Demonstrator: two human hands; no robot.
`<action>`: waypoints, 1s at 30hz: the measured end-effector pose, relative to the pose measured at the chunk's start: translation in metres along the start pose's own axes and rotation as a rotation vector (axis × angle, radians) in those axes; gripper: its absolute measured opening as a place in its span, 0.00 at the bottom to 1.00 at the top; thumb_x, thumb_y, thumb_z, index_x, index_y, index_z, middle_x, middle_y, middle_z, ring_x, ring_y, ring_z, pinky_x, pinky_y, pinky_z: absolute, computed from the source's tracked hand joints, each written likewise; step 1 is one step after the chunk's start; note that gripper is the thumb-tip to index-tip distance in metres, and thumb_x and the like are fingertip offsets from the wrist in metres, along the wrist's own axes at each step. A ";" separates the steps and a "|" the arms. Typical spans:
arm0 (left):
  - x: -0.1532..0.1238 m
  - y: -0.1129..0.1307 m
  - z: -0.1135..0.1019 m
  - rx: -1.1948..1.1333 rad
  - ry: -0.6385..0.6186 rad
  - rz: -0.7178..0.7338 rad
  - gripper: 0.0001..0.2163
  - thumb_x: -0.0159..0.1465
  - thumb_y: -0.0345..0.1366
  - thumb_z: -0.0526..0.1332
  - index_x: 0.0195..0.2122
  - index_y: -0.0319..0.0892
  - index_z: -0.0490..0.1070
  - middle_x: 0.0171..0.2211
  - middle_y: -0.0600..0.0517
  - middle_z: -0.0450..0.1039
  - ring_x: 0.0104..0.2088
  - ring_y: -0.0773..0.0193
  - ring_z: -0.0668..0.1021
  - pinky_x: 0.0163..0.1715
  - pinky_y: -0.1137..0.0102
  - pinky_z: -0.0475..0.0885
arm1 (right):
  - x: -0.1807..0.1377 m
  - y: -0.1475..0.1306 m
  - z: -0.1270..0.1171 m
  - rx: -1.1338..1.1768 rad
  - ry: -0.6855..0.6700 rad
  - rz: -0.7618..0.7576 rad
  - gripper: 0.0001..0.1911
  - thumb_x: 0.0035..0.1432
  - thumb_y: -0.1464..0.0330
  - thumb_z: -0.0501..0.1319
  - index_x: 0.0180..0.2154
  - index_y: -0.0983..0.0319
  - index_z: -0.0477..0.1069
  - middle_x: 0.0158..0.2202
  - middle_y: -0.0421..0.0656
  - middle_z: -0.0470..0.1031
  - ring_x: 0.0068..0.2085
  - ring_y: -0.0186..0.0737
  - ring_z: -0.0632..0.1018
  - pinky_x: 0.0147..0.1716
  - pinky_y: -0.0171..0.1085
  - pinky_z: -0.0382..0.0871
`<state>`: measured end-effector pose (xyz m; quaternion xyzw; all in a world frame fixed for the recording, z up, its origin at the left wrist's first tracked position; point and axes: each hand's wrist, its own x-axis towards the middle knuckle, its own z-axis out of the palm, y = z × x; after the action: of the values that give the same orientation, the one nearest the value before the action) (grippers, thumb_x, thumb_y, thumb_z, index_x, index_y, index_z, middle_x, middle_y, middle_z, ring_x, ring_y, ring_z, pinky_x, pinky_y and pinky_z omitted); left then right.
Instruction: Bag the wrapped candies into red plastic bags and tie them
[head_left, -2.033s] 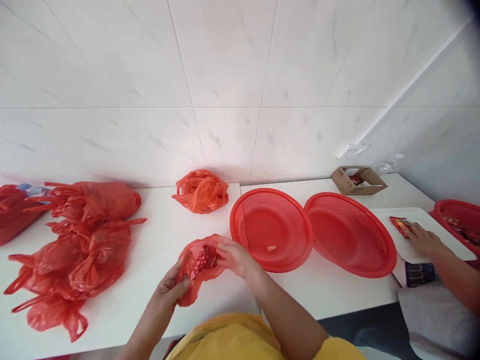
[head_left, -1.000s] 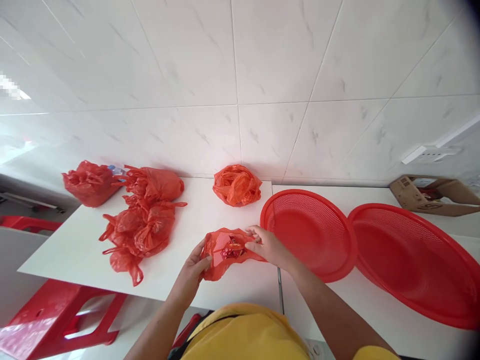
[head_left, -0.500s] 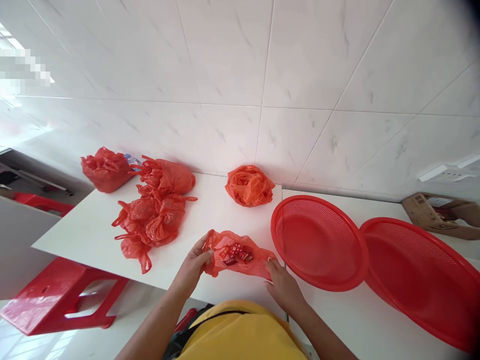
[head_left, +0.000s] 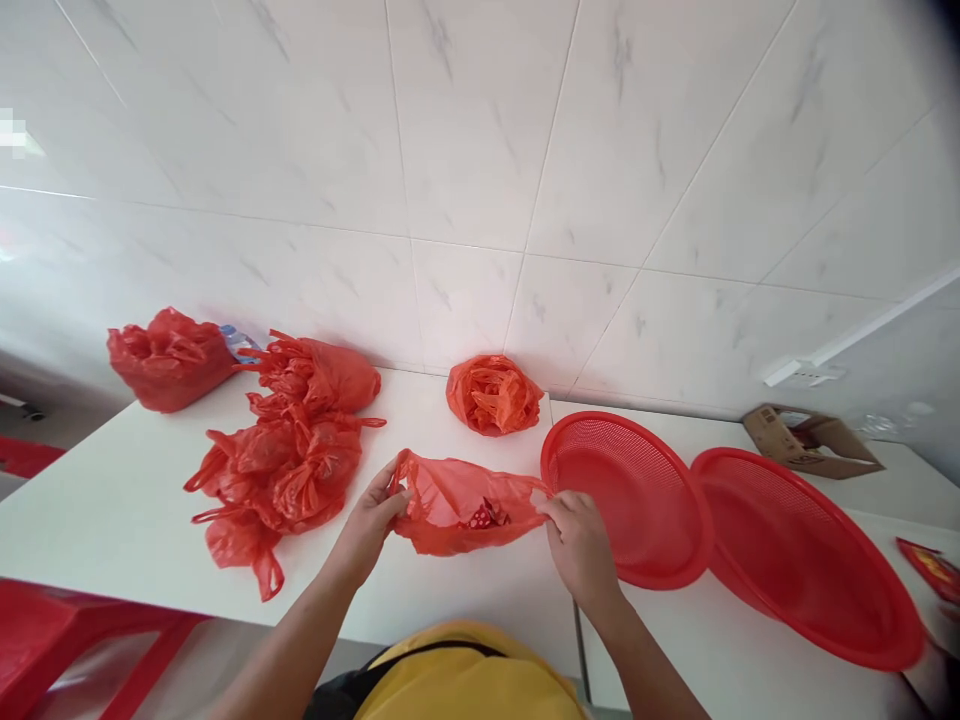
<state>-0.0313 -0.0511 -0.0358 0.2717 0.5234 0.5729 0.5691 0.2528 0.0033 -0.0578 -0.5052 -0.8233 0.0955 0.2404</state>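
Observation:
A thin red plastic bag (head_left: pixel 457 505) is stretched between my two hands just above the white table (head_left: pixel 120 500). My left hand (head_left: pixel 371 520) pinches its left edge. My right hand (head_left: pixel 577 540) is closed on its right edge. Small red packets (head_left: pixel 484 517) show through the plastic near the bag's middle.
A heap of knotted red bags (head_left: pixel 289 455) lies to the left, with another red bag (head_left: pixel 169 358) behind it. A crumpled orange bag (head_left: pixel 495 393) sits by the wall. Two red mesh baskets (head_left: pixel 626 500) (head_left: pixel 802 555) lie to the right. A cardboard box (head_left: pixel 810 440) stands at the back right.
My hands have drawn the bag's edges apart and raised it a little, so it is stretched wider. The packets have slid toward the middle. The view has swung slightly right.

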 end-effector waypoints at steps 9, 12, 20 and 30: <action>0.008 -0.003 -0.032 0.210 0.006 -0.057 0.29 0.55 0.41 0.65 0.58 0.38 0.64 0.22 0.59 0.64 0.22 0.70 0.66 0.27 0.72 0.61 | 0.007 -0.029 -0.006 -0.029 -0.171 -0.054 0.11 0.56 0.77 0.53 0.31 0.58 0.71 0.28 0.42 0.72 0.33 0.42 0.69 0.32 0.39 0.62; 0.008 -0.010 -0.041 0.253 -0.026 -0.106 0.25 0.56 0.40 0.63 0.55 0.38 0.65 0.27 0.56 0.71 0.24 0.69 0.69 0.28 0.72 0.63 | 0.009 -0.036 -0.002 -0.059 -0.187 -0.048 0.09 0.58 0.75 0.54 0.31 0.59 0.70 0.29 0.42 0.72 0.35 0.41 0.69 0.33 0.38 0.62; 0.013 -0.017 -0.047 0.315 -0.091 -0.135 0.22 0.55 0.39 0.62 0.51 0.40 0.66 0.36 0.51 0.75 0.30 0.65 0.74 0.30 0.71 0.67 | 0.006 -0.052 0.007 -0.100 -0.336 -0.038 0.08 0.60 0.71 0.55 0.33 0.59 0.72 0.33 0.42 0.74 0.38 0.41 0.70 0.37 0.39 0.62; 0.018 -0.025 -0.059 0.482 -0.063 -0.108 0.22 0.57 0.43 0.60 0.52 0.41 0.67 0.26 0.57 0.68 0.26 0.65 0.71 0.28 0.70 0.63 | -0.053 0.015 0.032 -0.297 -0.737 0.129 0.12 0.41 0.78 0.62 0.31 0.60 0.74 0.43 0.45 0.74 0.43 0.47 0.74 0.35 0.38 0.64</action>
<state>-0.0791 -0.0565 -0.0811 0.3891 0.6407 0.3914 0.5338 0.2687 -0.0334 -0.1071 -0.5168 -0.8259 0.1653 -0.1531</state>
